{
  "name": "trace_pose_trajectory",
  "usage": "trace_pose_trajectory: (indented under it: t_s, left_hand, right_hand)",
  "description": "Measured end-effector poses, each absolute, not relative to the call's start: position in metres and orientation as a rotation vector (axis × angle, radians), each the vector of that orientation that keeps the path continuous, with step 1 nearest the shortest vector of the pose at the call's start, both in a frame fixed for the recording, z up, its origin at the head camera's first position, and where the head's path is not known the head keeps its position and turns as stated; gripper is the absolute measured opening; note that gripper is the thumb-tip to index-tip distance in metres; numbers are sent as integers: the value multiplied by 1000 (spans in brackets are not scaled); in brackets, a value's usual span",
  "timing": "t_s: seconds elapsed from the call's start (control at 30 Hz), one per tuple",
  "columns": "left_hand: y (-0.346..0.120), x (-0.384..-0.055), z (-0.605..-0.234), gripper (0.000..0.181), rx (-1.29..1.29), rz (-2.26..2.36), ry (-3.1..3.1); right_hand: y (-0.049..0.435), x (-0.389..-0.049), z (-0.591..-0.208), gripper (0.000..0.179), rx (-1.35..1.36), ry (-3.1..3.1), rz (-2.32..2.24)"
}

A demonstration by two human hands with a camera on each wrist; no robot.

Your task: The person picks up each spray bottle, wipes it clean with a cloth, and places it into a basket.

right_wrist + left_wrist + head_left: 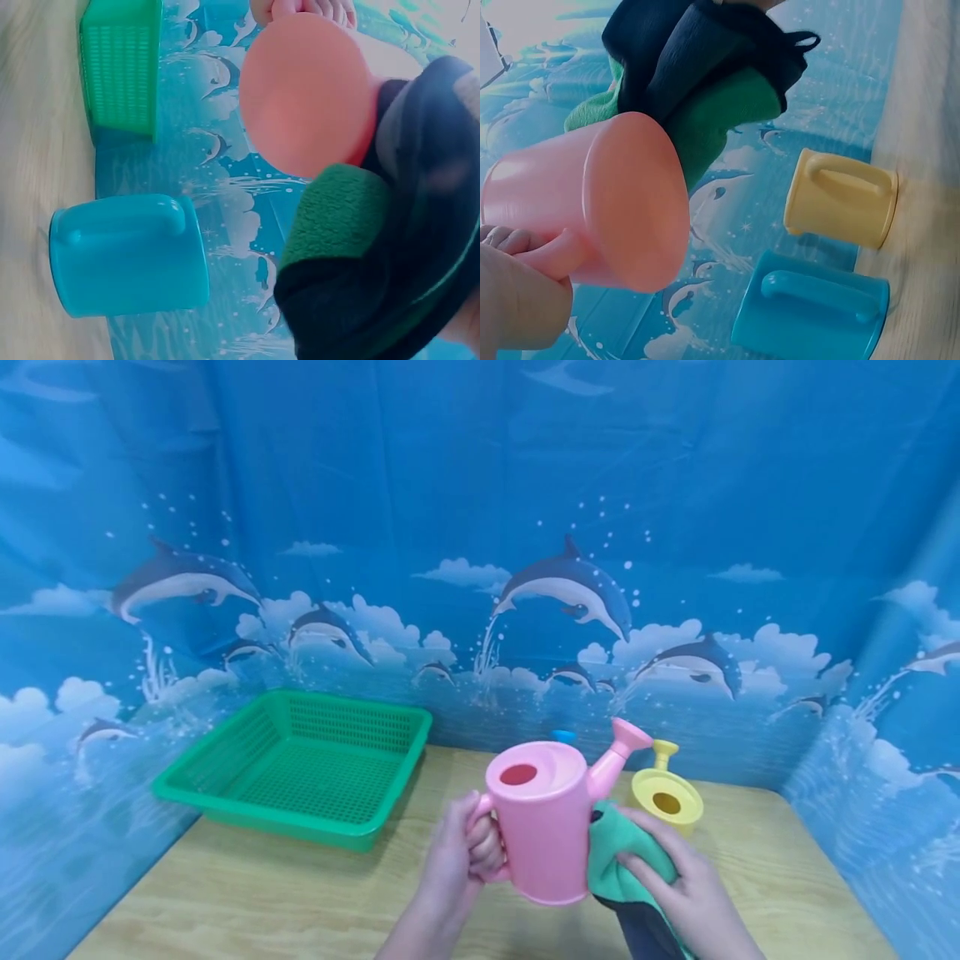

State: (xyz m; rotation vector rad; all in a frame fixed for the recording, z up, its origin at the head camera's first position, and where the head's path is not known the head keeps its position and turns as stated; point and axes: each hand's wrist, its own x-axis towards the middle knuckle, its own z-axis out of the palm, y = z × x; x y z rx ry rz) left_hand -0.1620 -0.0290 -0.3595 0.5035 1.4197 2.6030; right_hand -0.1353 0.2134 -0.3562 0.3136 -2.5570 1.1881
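My left hand (468, 852) grips the handle of a pink watering can (543, 839), which is held up above the table with its spout to the right. In the right wrist view the can's flat pink bottom (304, 94) faces the camera. My right hand (686, 877) holds a green cloth (626, 852) with a dark back, bunched up against the can's right side below the spout. Behind that hand stands a yellow watering can (667, 797). A blue watering can (810, 307) stands beside the yellow one; the pink can mostly hides it in the head view.
A green plastic basket (360, 835) with slotted walls sits at the back left of the light wooden table (300, 902). Blue sheeting (465, 468) printed with dolphins and clouds hangs behind the table and along both sides.
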Motion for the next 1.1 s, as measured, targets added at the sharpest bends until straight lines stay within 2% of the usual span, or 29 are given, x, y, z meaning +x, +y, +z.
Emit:
trace_pose_trajectory:
  t_s: [0.23, 0.47, 0.77, 1.1]
  left_hand:
    - [-24, -156, -361, 51, 450, 2559, 1470]
    - [-20, -153, -362, 51, 459, 2519, 1463]
    - [-25, -159, -363, 48, 539, 2588, 1454]
    - [-33, -162, -361, 49, 438, 2643, 1475]
  right_hand:
    - [216, -144, -365, 55, 321, -2262, 1053]
    - [214, -146, -364, 55, 76, -2095, 1154]
    - [209, -150, -373, 58, 426, -2127, 1159]
    - [212, -148, -376, 52, 647, -2281, 1101]
